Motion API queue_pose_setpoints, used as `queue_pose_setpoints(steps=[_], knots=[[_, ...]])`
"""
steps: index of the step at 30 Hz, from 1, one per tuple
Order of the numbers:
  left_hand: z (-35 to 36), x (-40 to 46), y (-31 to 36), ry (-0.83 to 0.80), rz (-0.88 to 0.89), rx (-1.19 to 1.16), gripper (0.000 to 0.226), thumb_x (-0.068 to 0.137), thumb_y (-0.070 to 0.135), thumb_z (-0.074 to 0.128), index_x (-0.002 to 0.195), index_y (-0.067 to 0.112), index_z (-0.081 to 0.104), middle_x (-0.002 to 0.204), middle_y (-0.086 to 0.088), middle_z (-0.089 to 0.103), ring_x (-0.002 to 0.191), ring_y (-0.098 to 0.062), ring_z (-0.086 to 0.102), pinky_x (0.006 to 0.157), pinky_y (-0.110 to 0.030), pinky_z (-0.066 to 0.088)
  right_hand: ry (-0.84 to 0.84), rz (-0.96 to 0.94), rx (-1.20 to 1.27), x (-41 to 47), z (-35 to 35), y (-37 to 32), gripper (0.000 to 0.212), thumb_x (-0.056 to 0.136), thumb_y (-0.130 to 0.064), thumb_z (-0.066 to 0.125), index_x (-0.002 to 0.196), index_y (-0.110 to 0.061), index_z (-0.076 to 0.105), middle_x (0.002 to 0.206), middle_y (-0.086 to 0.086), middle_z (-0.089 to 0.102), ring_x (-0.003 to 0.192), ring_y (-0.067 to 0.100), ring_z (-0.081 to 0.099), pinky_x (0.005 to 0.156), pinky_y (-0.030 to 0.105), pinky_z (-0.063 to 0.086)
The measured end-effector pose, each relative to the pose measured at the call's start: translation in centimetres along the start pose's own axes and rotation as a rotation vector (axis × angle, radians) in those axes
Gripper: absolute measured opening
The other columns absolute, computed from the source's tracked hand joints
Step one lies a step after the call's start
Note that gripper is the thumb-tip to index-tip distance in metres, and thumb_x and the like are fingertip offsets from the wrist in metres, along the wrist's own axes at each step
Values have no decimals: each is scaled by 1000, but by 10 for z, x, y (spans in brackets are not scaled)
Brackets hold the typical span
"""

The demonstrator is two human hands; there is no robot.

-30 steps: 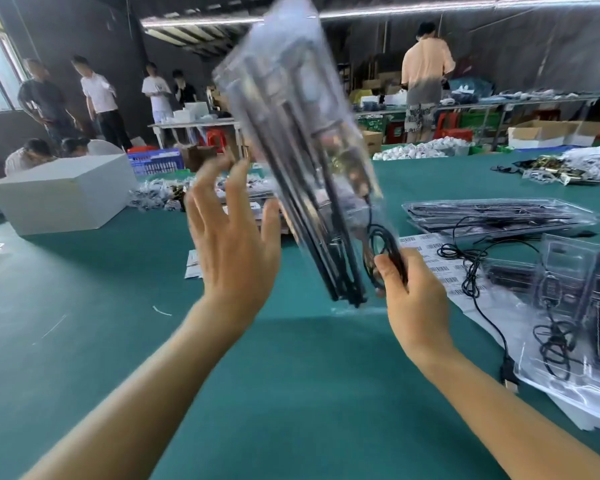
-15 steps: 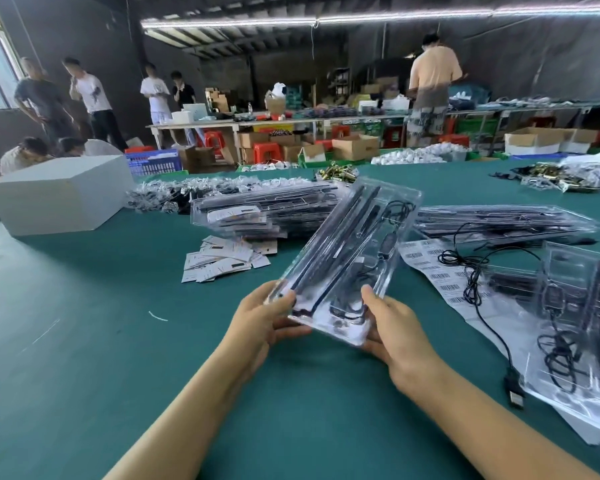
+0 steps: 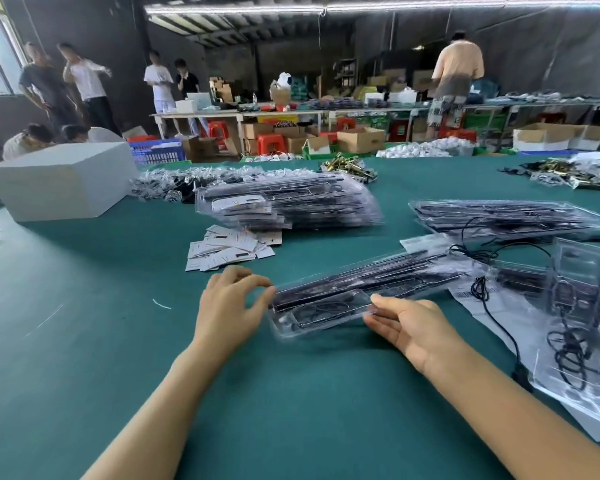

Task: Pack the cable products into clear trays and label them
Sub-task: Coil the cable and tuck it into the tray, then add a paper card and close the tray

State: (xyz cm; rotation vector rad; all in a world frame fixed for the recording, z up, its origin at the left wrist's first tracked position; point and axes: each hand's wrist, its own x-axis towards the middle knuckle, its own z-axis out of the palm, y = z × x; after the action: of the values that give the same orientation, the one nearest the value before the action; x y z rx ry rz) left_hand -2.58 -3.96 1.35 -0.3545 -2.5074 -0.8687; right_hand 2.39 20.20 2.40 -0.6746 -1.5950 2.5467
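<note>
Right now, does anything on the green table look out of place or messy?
Yes. A loose black cable trails across the barcode label sheets on the right, outside any tray. The small label cards lie scattered by the tray stack. The tray between both hands looks intact.

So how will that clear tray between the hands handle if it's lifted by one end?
The clear tray is long, thin moulded plastic, so it will probably flex or sag when lifted by the end at the left hand. Its glossy surface looks slippery; the right hand should likely support it. It probably weighs little, holding only thin cables.
</note>
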Motion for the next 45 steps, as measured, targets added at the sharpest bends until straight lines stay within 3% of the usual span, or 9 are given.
queue_pose_setpoints(steps=[3,6,12,19,26,29,35,38,45], knots=[[0,-17,20,-164,303,-61,38,78,60,60,95,29,73,98,14,62,95,-12,55,86,-30,40,27,-3,21,3,-1,1,39,84,4,66,117,17,52,71,18,61,51,20,65,46,23,54],[6,-24,26,-253,392,-28,40,79,48,71,110,24,70,108,10,60,93,-12,60,83,-27,47,41,-8,41,6,-2,3,41,84,4,67,119,16,50,74,18,61,50,19,66,47,23,54],[10,-20,19,-246,368,-27,31,83,28,73,113,20,70,121,13,61,109,-8,60,93,-20,44,14,18,-53,7,-4,1,44,82,-1,71,119,10,48,90,24,64,61,25,71,50,24,55],[15,-18,12,-270,265,-63,29,81,29,73,109,24,66,118,23,55,104,0,55,91,-24,45,-12,81,-517,3,-13,-14,29,93,-24,61,90,5,59,67,16,71,52,19,69,38,20,47],[17,-15,7,-239,270,-51,29,86,31,70,113,24,66,121,22,58,113,-3,53,105,-18,30,125,-24,-602,5,-23,-25,28,87,3,37,81,-5,63,81,11,70,52,18,66,39,20,46],[18,-12,4,-192,231,4,29,91,25,63,120,20,63,129,14,58,122,-7,50,114,-20,14,206,-222,-579,6,-25,-30,35,73,16,29,60,-7,53,64,9,64,52,16,63,45,23,46],[22,-7,-1,-241,162,-1,31,90,18,61,121,19,59,131,13,54,121,-12,48,108,-31,32,167,-389,-668,9,5,-39,40,61,13,26,41,-16,45,38,3,40,33,14,47,44,22,35],[21,-4,-4,-247,140,-73,31,85,19,67,115,20,61,123,15,56,113,-11,51,93,-19,37,14,-409,-889,32,42,-42,41,72,12,30,54,-16,55,41,-2,53,46,19,58,49,23,45],[19,6,-7,-254,137,-125,34,77,24,75,110,19,66,116,12,62,109,-10,53,85,-6,30,-286,-628,-1472,98,144,-20,30,91,-15,52,121,-10,51,114,10,59,104,29,55,88,41,48]])
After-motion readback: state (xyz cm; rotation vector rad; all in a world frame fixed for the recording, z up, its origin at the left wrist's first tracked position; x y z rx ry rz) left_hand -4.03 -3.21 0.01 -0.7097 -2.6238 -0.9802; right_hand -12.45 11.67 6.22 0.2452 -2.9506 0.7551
